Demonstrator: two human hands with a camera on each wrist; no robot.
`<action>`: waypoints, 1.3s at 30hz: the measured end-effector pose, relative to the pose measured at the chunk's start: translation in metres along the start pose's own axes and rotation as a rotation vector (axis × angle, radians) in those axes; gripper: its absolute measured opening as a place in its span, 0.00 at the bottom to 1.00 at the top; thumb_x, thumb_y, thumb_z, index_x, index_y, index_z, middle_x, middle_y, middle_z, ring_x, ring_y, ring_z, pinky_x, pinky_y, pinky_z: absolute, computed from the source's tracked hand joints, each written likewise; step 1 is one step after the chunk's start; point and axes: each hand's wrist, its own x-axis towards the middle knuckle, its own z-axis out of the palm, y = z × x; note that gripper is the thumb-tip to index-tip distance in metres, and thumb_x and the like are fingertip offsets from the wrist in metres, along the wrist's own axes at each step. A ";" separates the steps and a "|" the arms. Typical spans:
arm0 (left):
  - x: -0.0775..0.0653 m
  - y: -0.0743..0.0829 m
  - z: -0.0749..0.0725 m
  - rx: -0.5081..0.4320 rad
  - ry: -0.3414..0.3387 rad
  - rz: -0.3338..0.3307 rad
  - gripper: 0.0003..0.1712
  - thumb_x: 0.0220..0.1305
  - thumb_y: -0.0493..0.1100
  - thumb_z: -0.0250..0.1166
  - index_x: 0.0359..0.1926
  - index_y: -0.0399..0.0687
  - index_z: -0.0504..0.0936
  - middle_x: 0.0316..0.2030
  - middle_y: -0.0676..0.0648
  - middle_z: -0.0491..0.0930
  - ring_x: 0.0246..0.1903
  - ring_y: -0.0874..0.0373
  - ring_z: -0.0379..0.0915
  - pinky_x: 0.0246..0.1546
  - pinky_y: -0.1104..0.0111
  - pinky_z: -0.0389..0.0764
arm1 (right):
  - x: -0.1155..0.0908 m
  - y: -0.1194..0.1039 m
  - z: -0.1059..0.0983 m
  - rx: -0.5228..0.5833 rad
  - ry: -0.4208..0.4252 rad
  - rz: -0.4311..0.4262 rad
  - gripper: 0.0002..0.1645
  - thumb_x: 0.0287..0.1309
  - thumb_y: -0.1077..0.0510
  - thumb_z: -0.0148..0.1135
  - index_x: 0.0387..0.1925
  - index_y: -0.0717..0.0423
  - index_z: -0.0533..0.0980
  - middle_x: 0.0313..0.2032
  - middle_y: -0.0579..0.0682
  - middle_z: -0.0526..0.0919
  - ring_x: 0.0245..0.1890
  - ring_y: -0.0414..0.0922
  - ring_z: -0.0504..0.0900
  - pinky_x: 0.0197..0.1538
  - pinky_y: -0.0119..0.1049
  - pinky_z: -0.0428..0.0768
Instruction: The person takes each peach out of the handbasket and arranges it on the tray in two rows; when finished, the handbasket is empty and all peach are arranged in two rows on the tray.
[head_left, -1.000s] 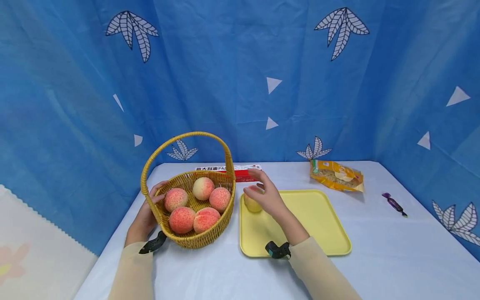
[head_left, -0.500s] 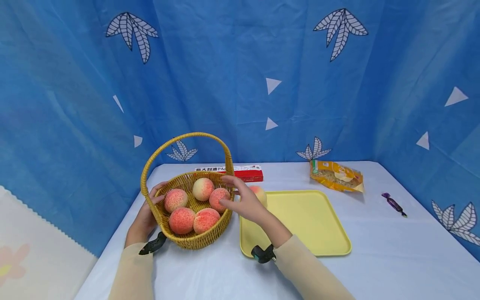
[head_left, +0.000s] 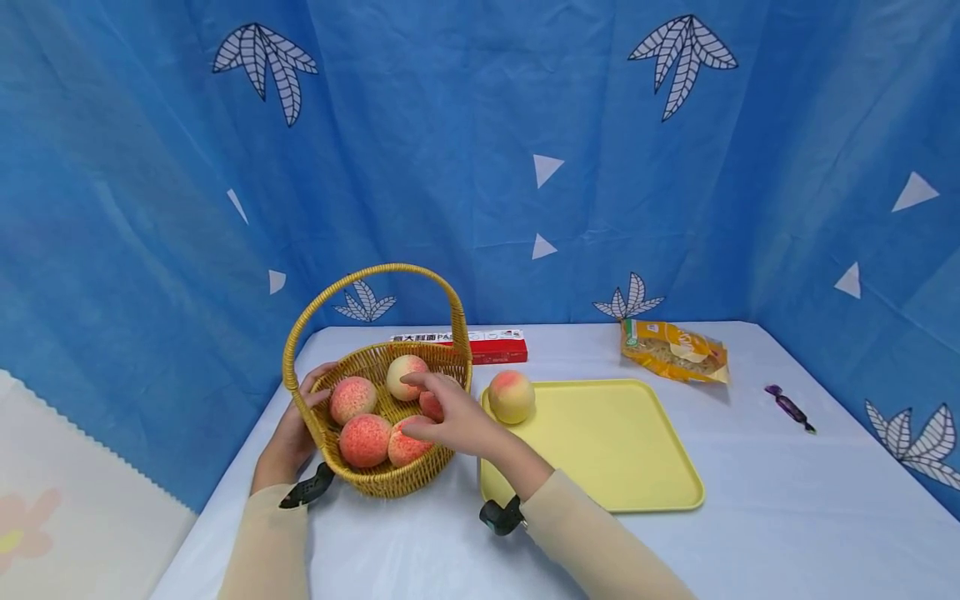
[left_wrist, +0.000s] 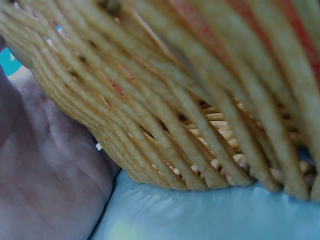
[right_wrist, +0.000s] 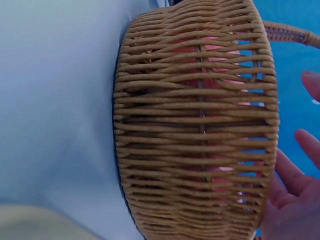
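Note:
A yellow wicker basket [head_left: 375, 482] with a tall hoop handle stands on the left of the table, holding several peaches [head_left: 364, 440]. My left hand [head_left: 291, 429] holds it by the left side, thumb at the rim; the palm lies along the woven wall [left_wrist: 150, 115] in the left wrist view. Over the basket's right part my right hand [head_left: 457, 421] hovers with fingers apart, just above a peach [head_left: 431, 406] that it partly hides. Nothing is between those fingers. One more peach [head_left: 512, 397] rests on the back left corner of a yellow tray [head_left: 600, 450].
Behind the basket lies a red and white pasta box [head_left: 498, 348], partly hidden. An orange pasta bag [head_left: 675, 352] lies at the back right, and a purple wrapped candy [head_left: 790, 408] to its right. Blue cloth [head_left: 480, 167] hangs behind the white-covered table.
My right hand has moved left from the peach on the tray to above the basket, leaving that peach behind. The left hand and the basket stay in place.

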 end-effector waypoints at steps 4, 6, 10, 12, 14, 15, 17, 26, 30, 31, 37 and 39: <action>0.000 0.000 0.001 0.005 -0.002 0.002 0.29 0.76 0.47 0.47 0.75 0.63 0.54 0.66 0.55 0.60 0.60 0.63 0.66 0.55 0.73 0.75 | 0.005 -0.002 0.005 -0.038 -0.029 -0.023 0.40 0.59 0.46 0.70 0.70 0.40 0.65 0.66 0.44 0.73 0.67 0.45 0.71 0.67 0.45 0.73; 0.001 0.000 0.001 0.003 -0.002 0.001 0.30 0.76 0.47 0.47 0.75 0.63 0.54 0.65 0.56 0.61 0.60 0.64 0.66 0.55 0.73 0.75 | 0.008 -0.003 0.008 -0.062 -0.048 -0.030 0.39 0.59 0.46 0.70 0.70 0.42 0.66 0.65 0.44 0.74 0.66 0.45 0.73 0.66 0.42 0.73; -0.003 0.008 0.004 0.001 -0.004 -0.011 0.30 0.76 0.46 0.46 0.76 0.62 0.54 0.66 0.55 0.61 0.60 0.64 0.67 0.55 0.73 0.75 | 0.013 -0.009 0.014 -0.160 -0.074 -0.030 0.37 0.60 0.45 0.69 0.69 0.41 0.68 0.66 0.42 0.74 0.67 0.42 0.72 0.67 0.40 0.72; -0.006 0.012 0.006 0.000 -0.006 -0.020 0.30 0.76 0.45 0.46 0.76 0.61 0.53 0.66 0.54 0.60 0.60 0.64 0.67 0.55 0.73 0.75 | 0.016 -0.013 0.018 -0.204 -0.088 -0.034 0.36 0.60 0.44 0.69 0.69 0.39 0.68 0.67 0.42 0.73 0.68 0.42 0.71 0.67 0.40 0.72; -0.008 0.015 0.009 0.002 -0.009 -0.026 0.30 0.76 0.45 0.45 0.76 0.60 0.52 0.67 0.53 0.60 0.60 0.64 0.66 0.55 0.73 0.75 | 0.019 -0.015 0.021 -0.239 -0.104 -0.035 0.36 0.60 0.43 0.68 0.68 0.37 0.69 0.67 0.41 0.72 0.67 0.42 0.71 0.66 0.39 0.74; -0.008 0.016 0.009 0.000 -0.009 -0.026 0.30 0.77 0.45 0.46 0.76 0.60 0.53 0.67 0.53 0.60 0.60 0.64 0.66 0.55 0.73 0.75 | 0.021 -0.015 0.023 -0.255 -0.109 -0.037 0.36 0.60 0.43 0.69 0.68 0.36 0.69 0.66 0.41 0.72 0.67 0.41 0.72 0.65 0.38 0.74; -0.009 0.016 0.010 -0.001 -0.010 -0.026 0.30 0.77 0.45 0.45 0.76 0.59 0.53 0.67 0.53 0.60 0.60 0.64 0.66 0.55 0.73 0.75 | 0.024 -0.016 0.025 -0.273 -0.122 -0.041 0.35 0.60 0.42 0.68 0.68 0.36 0.69 0.66 0.40 0.73 0.65 0.41 0.73 0.62 0.36 0.76; -0.009 0.017 0.010 0.000 -0.016 -0.012 0.29 0.77 0.44 0.45 0.76 0.58 0.53 0.68 0.50 0.59 0.59 0.65 0.68 0.54 0.73 0.76 | 0.038 -0.020 0.034 -0.318 -0.189 -0.048 0.36 0.59 0.41 0.68 0.68 0.36 0.69 0.65 0.38 0.75 0.64 0.37 0.74 0.62 0.32 0.75; -0.008 0.016 0.008 -0.008 -0.031 -0.015 0.29 0.77 0.44 0.44 0.76 0.58 0.53 0.68 0.49 0.59 0.58 0.66 0.69 0.55 0.73 0.76 | 0.042 -0.021 0.036 -0.340 -0.227 -0.064 0.37 0.58 0.40 0.69 0.68 0.36 0.69 0.62 0.37 0.76 0.60 0.34 0.75 0.60 0.30 0.75; -0.008 0.016 0.008 -0.009 -0.034 -0.015 0.29 0.77 0.44 0.44 0.76 0.58 0.52 0.68 0.49 0.59 0.58 0.66 0.69 0.54 0.72 0.76 | 0.042 -0.021 0.037 -0.342 -0.234 -0.062 0.37 0.58 0.40 0.69 0.68 0.36 0.69 0.61 0.37 0.77 0.58 0.34 0.75 0.60 0.29 0.76; -0.008 0.017 0.007 -0.006 -0.029 -0.018 0.30 0.76 0.44 0.45 0.75 0.61 0.54 0.67 0.52 0.61 0.58 0.65 0.68 0.54 0.71 0.77 | 0.044 -0.018 0.040 -0.387 -0.271 -0.061 0.38 0.57 0.38 0.69 0.68 0.32 0.69 0.60 0.37 0.76 0.57 0.34 0.75 0.60 0.30 0.75; -0.008 0.016 0.007 -0.003 -0.031 -0.022 0.29 0.76 0.44 0.45 0.75 0.62 0.54 0.67 0.53 0.61 0.58 0.64 0.68 0.54 0.71 0.76 | 0.045 -0.017 0.041 -0.420 -0.293 -0.059 0.38 0.58 0.38 0.68 0.69 0.31 0.67 0.61 0.37 0.76 0.59 0.34 0.75 0.61 0.31 0.75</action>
